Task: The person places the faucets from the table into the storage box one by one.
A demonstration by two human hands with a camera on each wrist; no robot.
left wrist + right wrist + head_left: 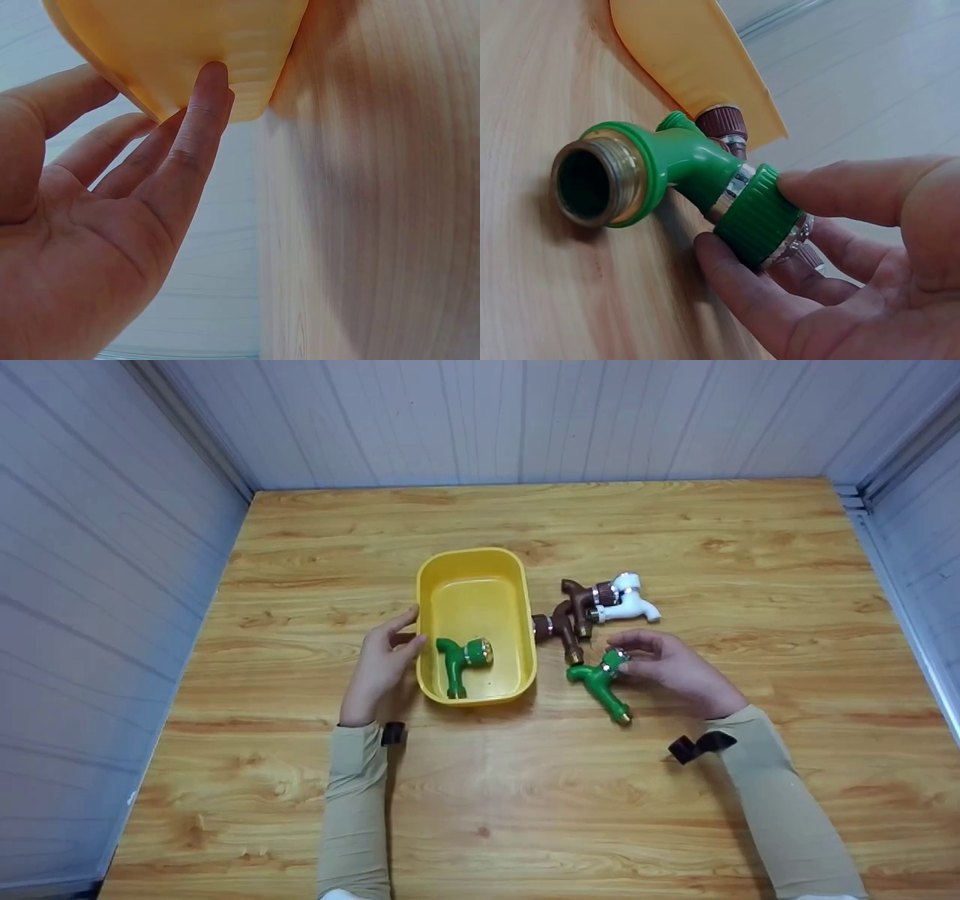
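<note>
My right hand (667,664) pinches the ribbed knob of a green tap (598,684) between thumb and fingers, just right of a yellow tub (480,607). In the right wrist view the tap's brass threaded inlet (585,184) faces the camera, close over the wood. My left hand (382,660) is at the tub's left side; its fairly straight fingers (202,112) touch the outer wall. Inside the tub, toward its near end, lies a second green tap (455,664) with a gold-coloured knob end.
Two brown taps (568,634) lie against each other right of the tub, the nearer one close to its wall. A white tap (634,606) lies beside them, partly overlapped by a brown knob. Pale panel walls (480,420) border the wooden table (487,810).
</note>
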